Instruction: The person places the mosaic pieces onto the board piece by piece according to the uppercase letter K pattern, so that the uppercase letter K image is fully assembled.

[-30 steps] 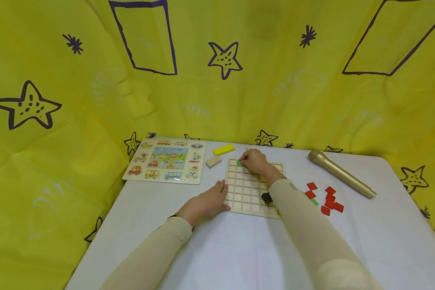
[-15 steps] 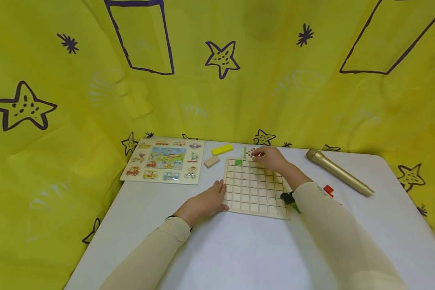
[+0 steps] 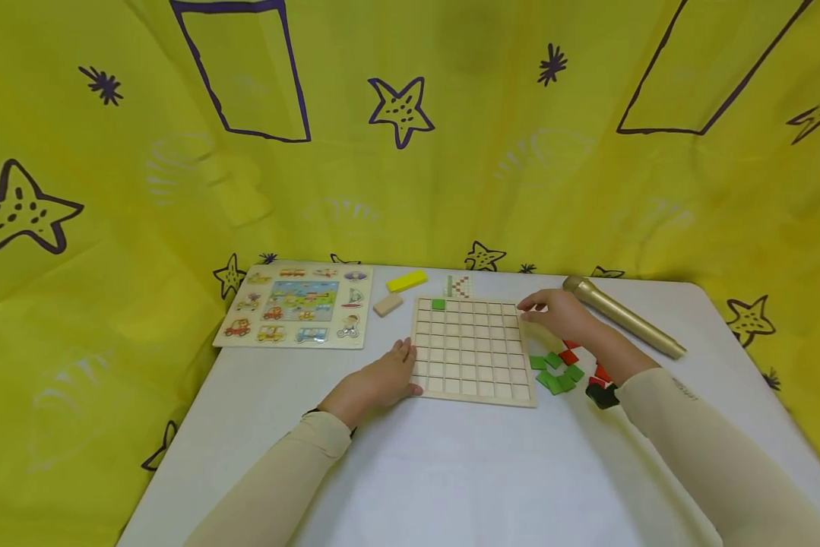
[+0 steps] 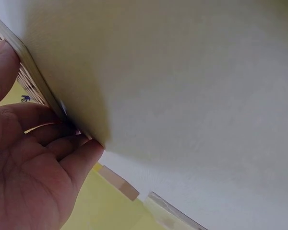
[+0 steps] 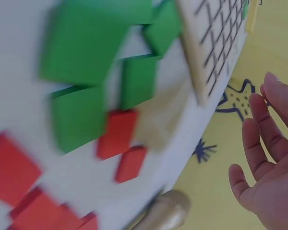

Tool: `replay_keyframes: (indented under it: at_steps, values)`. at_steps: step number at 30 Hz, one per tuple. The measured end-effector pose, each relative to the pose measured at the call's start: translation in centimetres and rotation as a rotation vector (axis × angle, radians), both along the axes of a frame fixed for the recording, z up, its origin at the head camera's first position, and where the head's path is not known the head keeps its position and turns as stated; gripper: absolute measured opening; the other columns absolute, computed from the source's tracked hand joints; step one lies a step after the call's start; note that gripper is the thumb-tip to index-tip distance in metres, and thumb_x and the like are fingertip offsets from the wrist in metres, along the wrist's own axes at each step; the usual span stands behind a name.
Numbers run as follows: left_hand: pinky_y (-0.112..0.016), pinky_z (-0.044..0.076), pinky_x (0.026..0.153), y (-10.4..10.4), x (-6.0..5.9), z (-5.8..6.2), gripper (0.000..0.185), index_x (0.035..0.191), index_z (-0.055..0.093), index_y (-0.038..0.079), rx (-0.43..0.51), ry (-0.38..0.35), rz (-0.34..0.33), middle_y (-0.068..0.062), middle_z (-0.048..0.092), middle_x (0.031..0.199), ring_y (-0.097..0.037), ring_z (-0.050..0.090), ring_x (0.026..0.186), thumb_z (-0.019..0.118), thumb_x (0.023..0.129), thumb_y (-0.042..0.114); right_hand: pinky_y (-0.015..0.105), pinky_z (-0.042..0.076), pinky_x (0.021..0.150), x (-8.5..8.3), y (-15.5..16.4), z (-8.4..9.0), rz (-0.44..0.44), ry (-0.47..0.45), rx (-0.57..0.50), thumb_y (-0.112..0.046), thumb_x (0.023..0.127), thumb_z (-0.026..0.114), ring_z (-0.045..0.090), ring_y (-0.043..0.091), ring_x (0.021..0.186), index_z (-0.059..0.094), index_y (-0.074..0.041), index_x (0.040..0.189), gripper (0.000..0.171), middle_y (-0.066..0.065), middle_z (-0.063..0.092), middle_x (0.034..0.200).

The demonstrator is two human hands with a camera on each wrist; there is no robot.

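Steady the board (image 3: 471, 353), pinch lightly

Between both hands, the board, one green tile (image 3: 438, 305) in its far row. Left hand (image 3: 385, 377) straight-fingered against its left side. Right hand (image 3: 560, 313) loosely curved, fingers apart, holding nothing visible, by the far right corner. Nearer than that palm, loose tiles (image 3: 553, 384), green and red. Probably best: pinch one by its edges, check the card (image 3: 460, 286) beyond the board, lower flat into place.

2 hands (image 3: 381, 380), 1 grid board (image 3: 476, 355) holding 1 green tile (image 3: 438, 305), 1 puzzle board (image 3: 368, 275), 2 blocks (image 3: 407, 281), 1 card (image 3: 458, 286), 1 microphone (image 3: 625, 318); loose tiles (image 3: 548, 381) overlap, count unclear.
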State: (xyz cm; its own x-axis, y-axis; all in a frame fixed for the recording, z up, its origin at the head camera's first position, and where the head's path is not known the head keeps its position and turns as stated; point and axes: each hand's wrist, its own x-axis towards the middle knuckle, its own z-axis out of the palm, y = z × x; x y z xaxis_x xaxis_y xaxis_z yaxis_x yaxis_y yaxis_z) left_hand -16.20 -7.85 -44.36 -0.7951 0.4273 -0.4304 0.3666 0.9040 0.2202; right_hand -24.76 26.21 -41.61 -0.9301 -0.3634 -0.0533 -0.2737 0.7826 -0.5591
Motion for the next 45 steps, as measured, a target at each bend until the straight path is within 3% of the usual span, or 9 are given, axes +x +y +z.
replay_keyframes:
  at_steps: [9, 12, 18, 24, 33, 37, 41, 45]
  values:
    - [-0.04, 0.018, 0.122, -0.1, -0.2, -0.5, 0.085, 0.159, 0.017, -0.002, -0.001, 0.018, -0.014, -0.018, 0.007, 0.167, -0.031, 0.008, 0.153, 0.055, 0.101, 0.047, 0.036, 0.049, 0.075, 3.3, 3.3, -1.0, -0.018, -0.117, 0.022, -0.017, 0.096, 0.069, 0.056, 0.027, 0.094, 0.072, -0.001, 0.119, 0.028, 0.012, 0.068, 0.108]
    - [-0.04, 0.017, 0.122, -0.2, -0.1, -0.5, 0.085, 0.159, 0.017, -0.003, 0.003, 0.02, -0.019, -0.018, 0.007, 0.167, -0.031, 0.007, 0.153, 0.055, 0.101, 0.046, 0.035, 0.049, 0.078, 4.1, 4.0, -1.6, -0.011, -0.145, 0.034, -0.016, 0.095, 0.071, 0.057, 0.023, 0.09, 0.071, -0.001, 0.12, 0.029, 0.009, 0.068, 0.105]
    - [-0.04, 0.018, 0.122, -0.3, 0.0, -0.2, 0.084, 0.158, 0.017, -0.003, 0.005, 0.023, -0.029, -0.019, 0.007, 0.167, -0.032, 0.007, 0.153, 0.055, 0.101, 0.045, 0.046, 0.05, 0.086, 5.1, 4.6, -2.4, 0.057, -0.053, 0.079, -0.013, 0.089, 0.078, 0.062, 0.028, 0.098, 0.074, 0.0, 0.114, 0.029, 0.01, 0.071, 0.105]
    - [-0.041, 0.018, 0.122, -0.3, 0.1, -0.2, 0.084, 0.158, 0.018, -0.003, 0.025, 0.023, -0.025, -0.019, 0.008, 0.167, -0.032, 0.008, 0.153, 0.055, 0.101, 0.045, 0.055, 0.047, 0.089, 5.1, 4.6, -2.8, 0.105, 0.021, 0.147, -0.013, 0.088, 0.078, 0.06, 0.036, 0.104, 0.076, -0.004, 0.111, 0.025, 0.011, 0.072, 0.11]
    - [-0.041, 0.018, 0.122, -0.4, 0.1, -0.4, 0.084, 0.158, 0.019, -0.003, 0.032, 0.026, -0.017, -0.018, 0.008, 0.167, -0.032, 0.008, 0.153, 0.055, 0.101, 0.045, 0.04, 0.042, 0.076, 4.6, 4.5, -2.7, 0.096, 0.014, 0.159, -0.013, 0.084, 0.082, 0.053, 0.024, 0.088, 0.073, -0.01, 0.099, 0.018, -0.003, 0.067, 0.089]
    - [-0.041, 0.017, 0.122, -0.5, 0.0, -0.6, 0.084, 0.158, 0.018, -0.003, 0.034, 0.028, -0.023, -0.019, 0.007, 0.167, -0.032, 0.007, 0.153, 0.054, 0.101, 0.045, 0.039, 0.043, 0.077, 4.5, 4.6, -2.7, 0.114, 0.026, 0.153, -0.014, 0.084, 0.083, 0.053, 0.025, 0.09, 0.076, -0.012, 0.099, 0.016, 0.0, 0.07, 0.096]
    - [-0.041, 0.017, 0.122, -0.5, 0.0, -0.8, 0.084, 0.158, 0.017, -0.003, 0.03, 0.03, -0.031, -0.019, 0.006, 0.167, -0.032, 0.007, 0.153, 0.054, 0.101, 0.046, 0.039, 0.046, 0.079, 4.2, 5.0, -2.8, 0.12, 0.009, 0.136, -0.016, 0.086, 0.081, 0.057, 0.024, 0.093, 0.079, -0.015, 0.095, 0.01, -0.001, 0.073, 0.099]
    - [-0.04, 0.017, 0.122, -0.5, -0.1, -0.8, 0.084, 0.159, 0.017, -0.003, 0.026, 0.032, -0.031, -0.018, 0.007, 0.167, -0.031, 0.007, 0.153, 0.053, 0.101, 0.046, 0.036, 0.049, 0.078, 3.8, 5.2, -2.3, 0.088, -0.068, 0.103, -0.015, 0.088, 0.079, 0.059, 0.02, 0.09, 0.079, -0.017, 0.092, 0.004, -0.004, 0.072, 0.095]
